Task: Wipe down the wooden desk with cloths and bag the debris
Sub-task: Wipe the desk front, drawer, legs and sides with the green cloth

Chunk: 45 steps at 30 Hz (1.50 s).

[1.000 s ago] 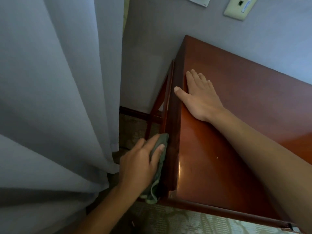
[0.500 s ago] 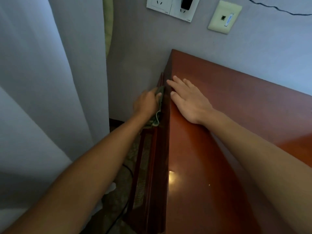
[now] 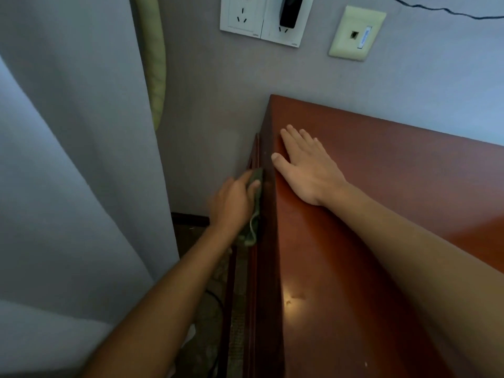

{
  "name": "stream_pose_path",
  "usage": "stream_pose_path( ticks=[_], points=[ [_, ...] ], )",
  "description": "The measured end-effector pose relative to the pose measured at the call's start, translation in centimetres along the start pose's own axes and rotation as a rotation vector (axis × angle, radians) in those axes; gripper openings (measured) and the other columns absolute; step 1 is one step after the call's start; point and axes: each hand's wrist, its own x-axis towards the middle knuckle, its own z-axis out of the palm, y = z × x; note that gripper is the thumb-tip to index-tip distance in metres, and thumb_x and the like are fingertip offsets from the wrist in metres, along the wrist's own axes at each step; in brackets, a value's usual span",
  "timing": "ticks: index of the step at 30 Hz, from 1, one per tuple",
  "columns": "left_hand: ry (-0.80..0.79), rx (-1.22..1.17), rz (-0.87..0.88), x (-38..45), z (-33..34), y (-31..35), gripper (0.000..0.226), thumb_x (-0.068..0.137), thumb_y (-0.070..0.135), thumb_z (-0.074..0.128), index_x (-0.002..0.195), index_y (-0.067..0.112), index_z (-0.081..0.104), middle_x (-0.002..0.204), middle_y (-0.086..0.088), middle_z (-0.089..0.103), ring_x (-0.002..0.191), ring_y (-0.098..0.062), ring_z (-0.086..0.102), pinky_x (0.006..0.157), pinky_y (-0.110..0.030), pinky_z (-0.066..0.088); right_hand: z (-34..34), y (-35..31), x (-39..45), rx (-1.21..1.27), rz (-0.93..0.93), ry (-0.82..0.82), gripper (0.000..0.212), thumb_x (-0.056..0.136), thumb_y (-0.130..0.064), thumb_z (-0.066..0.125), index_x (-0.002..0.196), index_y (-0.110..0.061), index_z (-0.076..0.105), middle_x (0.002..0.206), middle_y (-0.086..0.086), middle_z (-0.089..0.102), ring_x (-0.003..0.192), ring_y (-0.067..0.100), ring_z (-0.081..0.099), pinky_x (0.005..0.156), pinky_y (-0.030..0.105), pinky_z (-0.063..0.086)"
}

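Note:
The reddish-brown wooden desk (image 3: 381, 214) fills the right half of the view, its left side panel facing the curtain. My left hand (image 3: 231, 203) grips a dark green cloth (image 3: 252, 230) and holds it against the upper part of that side panel, just below the top edge. The cloth's tail hangs under my palm. My right hand (image 3: 308, 170) lies flat on the desk top near the far left corner, fingers straight, thumb at the edge.
A grey curtain (image 3: 76, 159) hangs close on the left, leaving a narrow gap beside the desk. On the wall behind are white sockets (image 3: 259, 20) with a black plug (image 3: 290, 9) and a cream wall plate (image 3: 354, 34). A dark cable lies on the patterned floor (image 3: 212, 298).
My left hand slid the cloth along the desk's side from the near corner toward the wall, then a little back. My right hand stayed flat on the top.

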Motion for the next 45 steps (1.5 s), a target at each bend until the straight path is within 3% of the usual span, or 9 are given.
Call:
stream_pose_path(
  ticks=[8, 12, 18, 21, 29, 34, 37, 41, 45],
  points=[
    [-0.053, 0.170, -0.022, 17.4, 1.1, 1.6, 0.038, 0.104, 0.043, 0.048, 0.126, 0.018, 0.067, 0.130, -0.019, 0.064, 0.117, -0.041, 0.063, 0.091, -0.044, 0.050, -0.1, 0.1, 0.1, 0.005, -0.005, 0.000, 0.067, 0.110, -0.051, 0.023, 0.167, -0.022, 0.004, 0.174, -0.005, -0.003, 0.160, 0.014, -0.006, 0.129, 0.034, -0.004],
    [-0.095, 0.200, 0.044, 15.1, 0.5, 0.7, 0.039, 0.102, 0.045, 0.049, 0.132, 0.024, 0.064, 0.129, -0.017, 0.063, 0.115, -0.040, 0.063, 0.089, -0.043, 0.051, -0.1, 0.2, 0.3, 0.005, -0.012, -0.001, 0.067, 0.110, -0.051, 0.023, 0.167, -0.022, 0.005, 0.175, -0.004, -0.003, 0.160, 0.015, -0.006, 0.129, 0.034, -0.003],
    [-0.196, 0.052, 0.165, 5.1, -0.3, -2.1, 0.048, 0.105, 0.042, 0.050, 0.152, 0.037, 0.042, 0.122, -0.008, 0.053, 0.111, -0.032, 0.060, 0.094, -0.048, 0.053, 0.3, 0.1, 0.3, -0.014, -0.012, 0.012, 0.067, 0.110, -0.052, 0.020, 0.167, -0.021, 0.004, 0.175, -0.003, -0.003, 0.160, 0.016, -0.005, 0.130, 0.037, -0.002],
    [-0.098, 0.139, 0.180, 7.4, 0.1, -1.0, 0.044, 0.105, 0.040, 0.048, 0.149, 0.033, 0.047, 0.121, -0.010, 0.055, 0.108, -0.035, 0.061, 0.089, -0.046, 0.054, 0.3, 0.1, 0.4, -0.018, -0.012, 0.015, 0.067, 0.110, -0.051, 0.020, 0.167, -0.021, 0.003, 0.175, -0.003, -0.003, 0.160, 0.016, -0.006, 0.130, 0.037, -0.002],
    [-0.025, 0.302, 0.116, 19.5, 1.7, 1.7, 0.036, 0.105, 0.029, 0.047, 0.138, 0.024, 0.060, 0.137, -0.017, 0.053, 0.124, -0.040, 0.057, 0.099, -0.044, 0.047, 0.3, 0.3, 0.4, -0.019, -0.020, 0.025, 0.067, 0.109, -0.052, 0.020, 0.167, -0.024, 0.003, 0.174, -0.006, -0.003, 0.160, 0.013, -0.007, 0.129, 0.034, -0.004],
    [-0.012, 0.390, 0.254, 16.3, 0.6, -0.3, 0.034, 0.102, 0.035, 0.053, 0.133, 0.026, 0.064, 0.123, -0.012, 0.060, 0.108, -0.037, 0.063, 0.084, -0.042, 0.051, 0.3, 0.4, 0.4, -0.013, -0.023, 0.027, 0.067, 0.109, -0.054, 0.019, 0.167, -0.025, 0.004, 0.174, -0.007, -0.003, 0.160, 0.013, -0.007, 0.129, 0.034, -0.003],
    [-0.009, 0.364, 0.355, 13.1, 0.5, -1.9, 0.041, 0.102, 0.037, 0.053, 0.143, 0.032, 0.057, 0.121, -0.010, 0.059, 0.100, -0.035, 0.064, 0.075, -0.040, 0.052, 0.4, 0.4, 0.5, -0.020, -0.023, 0.025, 0.067, 0.109, -0.054, 0.019, 0.167, -0.025, 0.003, 0.174, -0.007, -0.003, 0.160, 0.013, -0.007, 0.130, 0.034, -0.003],
    [0.000, 0.404, 0.286, 16.3, 0.9, -0.5, 0.034, 0.102, 0.033, 0.052, 0.135, 0.030, 0.062, 0.124, -0.011, 0.061, 0.108, -0.037, 0.064, 0.080, -0.042, 0.050, 0.4, 0.3, 0.4, -0.019, -0.022, 0.026, 0.067, 0.109, -0.053, 0.019, 0.167, -0.024, 0.003, 0.174, -0.007, -0.003, 0.160, 0.013, -0.007, 0.130, 0.034, -0.003],
    [0.007, 0.260, 0.129, 19.1, 2.4, 0.7, 0.032, 0.102, 0.026, 0.051, 0.132, 0.022, 0.062, 0.132, -0.015, 0.056, 0.114, -0.041, 0.061, 0.088, -0.043, 0.050, 0.3, 0.2, 0.3, -0.006, -0.019, 0.029, 0.067, 0.109, -0.053, 0.022, 0.167, -0.024, 0.006, 0.174, -0.007, -0.001, 0.160, 0.013, -0.005, 0.130, 0.034, -0.002]
  ],
)
